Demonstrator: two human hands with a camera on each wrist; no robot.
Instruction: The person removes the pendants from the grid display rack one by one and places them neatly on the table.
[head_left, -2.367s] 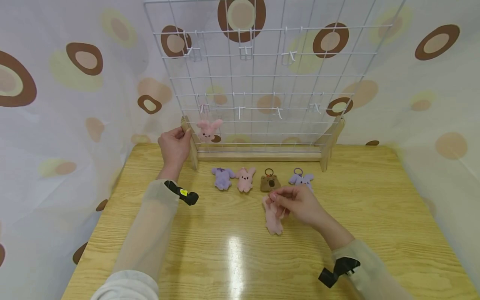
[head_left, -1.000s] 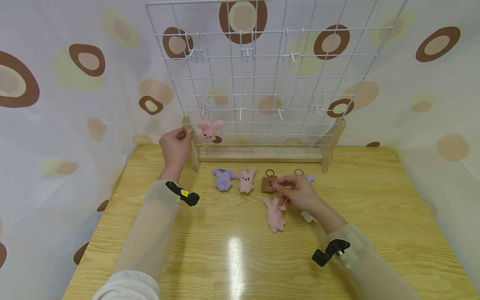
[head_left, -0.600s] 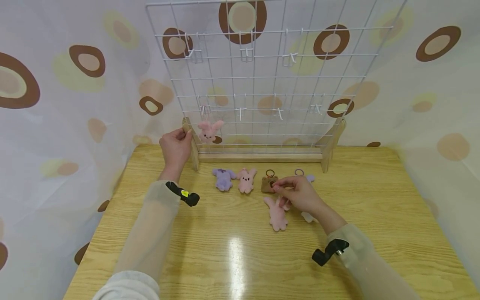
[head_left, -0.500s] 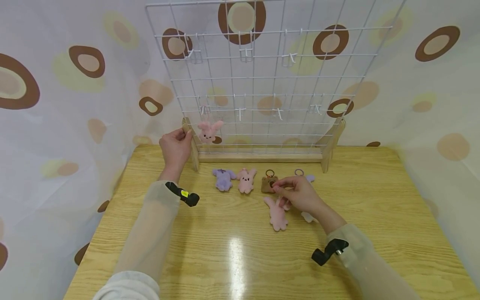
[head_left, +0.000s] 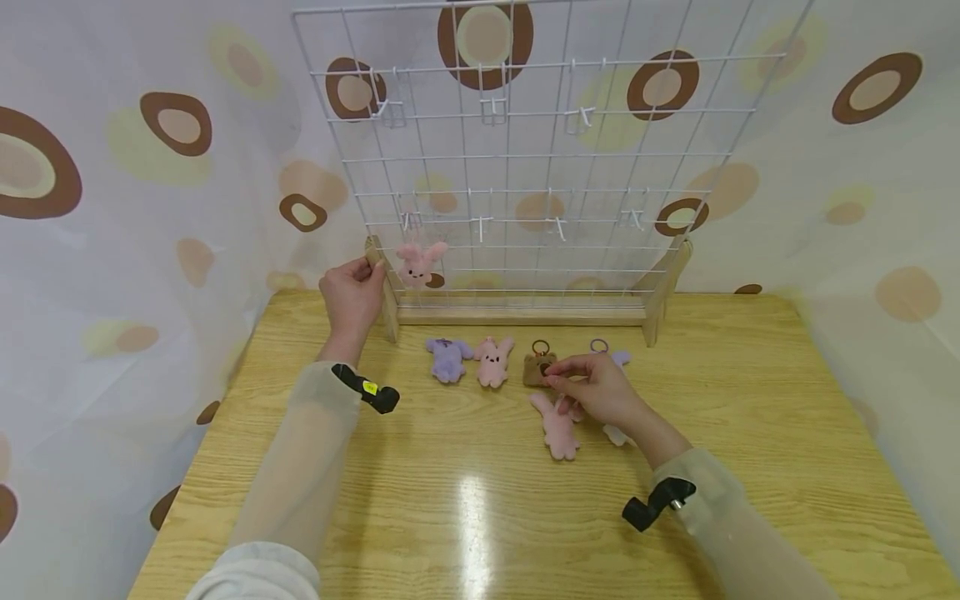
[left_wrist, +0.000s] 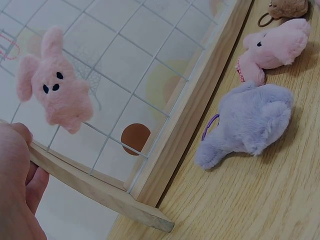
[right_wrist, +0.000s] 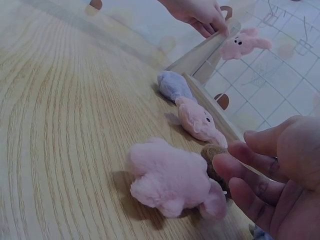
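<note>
My left hand grips the wooden left foot of the white wire rack, also seen in the left wrist view. A pink bunny plush keychain hangs from a hook above that side. My right hand has thumb and index together over a second pink bunny plush keychain. It seems to pinch that bunny's thin cord, though the fingers hide the hold. In the right wrist view this pink bunny is low at the tabletop beside the curled fingers; whether it touches the wood I cannot tell.
Along the rack's front lie a purple plush, a pink bunny, a brown bear with a ring, and a lavender plush partly covered. A white piece shows beneath my right wrist. Several hooks stick out of the grid.
My right hand has moved slightly up and back from the earliest frame, then stayed nearly still. The bunny under it has drifted a little right. My left hand has kept its place.
</note>
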